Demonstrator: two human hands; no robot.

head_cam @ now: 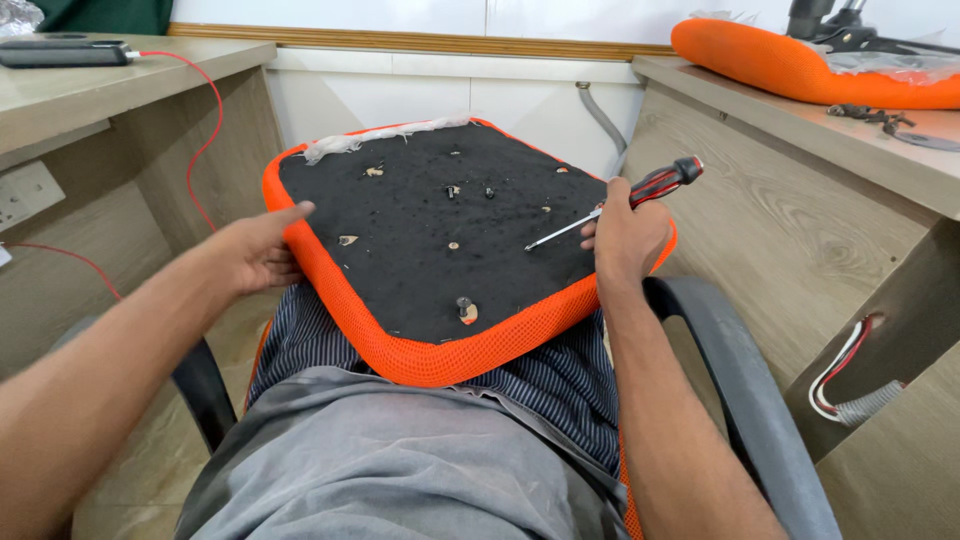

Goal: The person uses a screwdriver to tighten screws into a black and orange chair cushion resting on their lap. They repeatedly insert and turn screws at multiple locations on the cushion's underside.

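Note:
An orange mesh chair seat (pixel 420 355) lies upside down on my lap, its black underside (pixel 430 220) facing up with several small screws and holes in it. My left hand (pixel 255 252) grips the seat's left edge, forefinger stretched along the rim. My right hand (pixel 625 235) rests on the seat's right edge and holds a screwdriver (pixel 640 190) with a red and black handle. Its shaft points left and down, with the tip over the black underside. One bolt (pixel 465 308) stands near the seat's front edge.
A wooden desk (pixel 800 220) stands on the right with another orange cushion (pixel 800 70) and metal parts on top. A desk on the left carries a black device (pixel 60 52) with a red cable (pixel 205 130). The chair's grey armrest (pixel 730 380) curves by my right arm.

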